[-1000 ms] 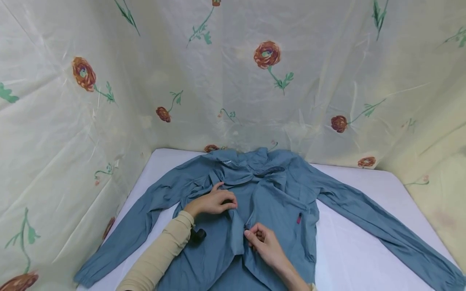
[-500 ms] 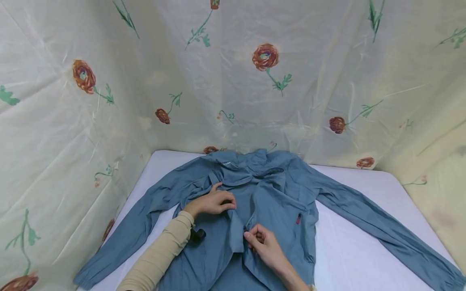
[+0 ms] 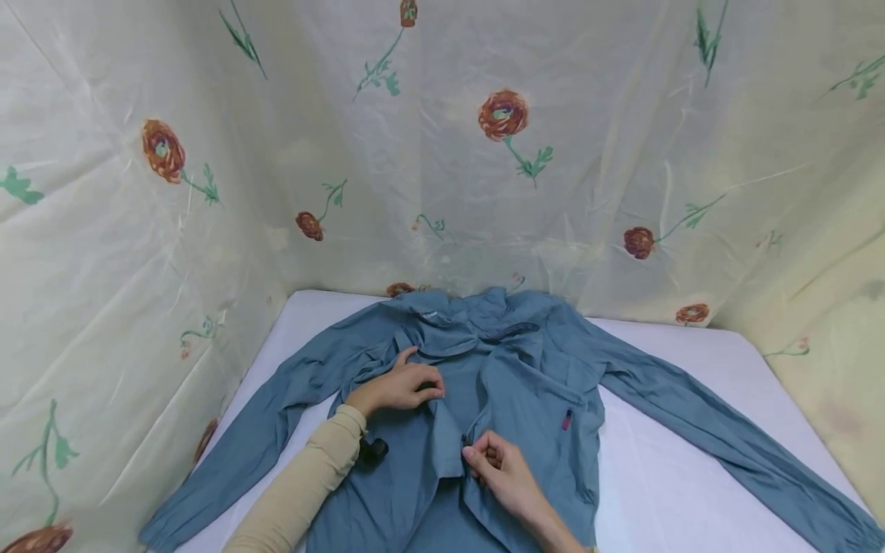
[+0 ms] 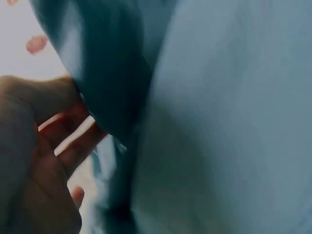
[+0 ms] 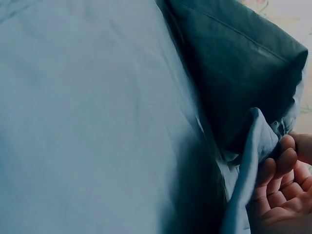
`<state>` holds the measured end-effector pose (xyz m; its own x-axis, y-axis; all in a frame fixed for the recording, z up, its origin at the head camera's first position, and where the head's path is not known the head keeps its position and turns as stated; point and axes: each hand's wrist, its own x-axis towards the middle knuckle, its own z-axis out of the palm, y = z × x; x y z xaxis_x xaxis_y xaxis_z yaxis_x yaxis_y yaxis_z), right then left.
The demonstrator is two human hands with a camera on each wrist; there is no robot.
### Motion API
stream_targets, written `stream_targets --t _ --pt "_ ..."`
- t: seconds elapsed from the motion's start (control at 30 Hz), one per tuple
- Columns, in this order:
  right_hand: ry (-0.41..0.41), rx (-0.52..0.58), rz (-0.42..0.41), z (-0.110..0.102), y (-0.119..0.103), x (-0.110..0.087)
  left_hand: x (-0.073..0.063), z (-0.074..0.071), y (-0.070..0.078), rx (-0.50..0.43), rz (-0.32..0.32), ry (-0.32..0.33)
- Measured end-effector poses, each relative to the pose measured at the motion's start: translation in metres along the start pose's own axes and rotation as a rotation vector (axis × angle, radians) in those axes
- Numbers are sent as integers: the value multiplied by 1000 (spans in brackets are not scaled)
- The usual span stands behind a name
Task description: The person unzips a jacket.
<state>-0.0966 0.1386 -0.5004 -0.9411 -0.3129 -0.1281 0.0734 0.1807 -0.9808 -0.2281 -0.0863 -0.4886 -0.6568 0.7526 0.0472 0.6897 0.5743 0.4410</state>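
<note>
A blue-grey zip jacket (image 3: 528, 407) lies spread front up, its collar away from me and its front partly parted. My left hand (image 3: 401, 385) pinches the edge of the left front flap (image 3: 445, 442) and lifts it; the left wrist view shows this fabric (image 4: 107, 63) hanging from thumb and fingers. My right hand (image 3: 501, 468) pinches at the opposite front edge, right by a small dark zipper slider (image 3: 465, 440). From the right wrist, curled fingers (image 5: 280, 170) hold the bunched edge (image 5: 273, 131). The fingertips hide most of the zipper's end.
Both sleeves, left (image 3: 228, 453) and right (image 3: 726, 434), stretch out over a white table (image 3: 664, 468). Pale flowered sheets (image 3: 429, 153) hang around its back and sides. A red zipper tab (image 3: 568, 419) marks a chest pocket. A black wrist camera (image 3: 373, 452) sits under the left forearm.
The head view has tipped up slightly. Both hands keep their pinches on the front edges; the right hand sits a touch lower along the opening.
</note>
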Motion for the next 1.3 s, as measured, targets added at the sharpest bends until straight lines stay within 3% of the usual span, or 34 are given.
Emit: stream_targets --t 0.13,0.27,0.4,0.7,1.03,1.3 --pt "-20 9 1 -1 5 -1 -2 -2 25 70 6 -9" --pt "-4 20 -18 -1 8 1 -2 1 51 121 68 -70" --pt "6 23 -20 -2 8 3 -3 8 61 71 108 -94" --pt "0 21 -40 -2 8 3 -4 8 43 -119 147 -122" --pt "-33 -35 -86 -3 3 1 -5 0 34 -125 135 -130" --pt "-52 -57 -32 -6 4 -2 -7 -5 30 -93 106 -120"
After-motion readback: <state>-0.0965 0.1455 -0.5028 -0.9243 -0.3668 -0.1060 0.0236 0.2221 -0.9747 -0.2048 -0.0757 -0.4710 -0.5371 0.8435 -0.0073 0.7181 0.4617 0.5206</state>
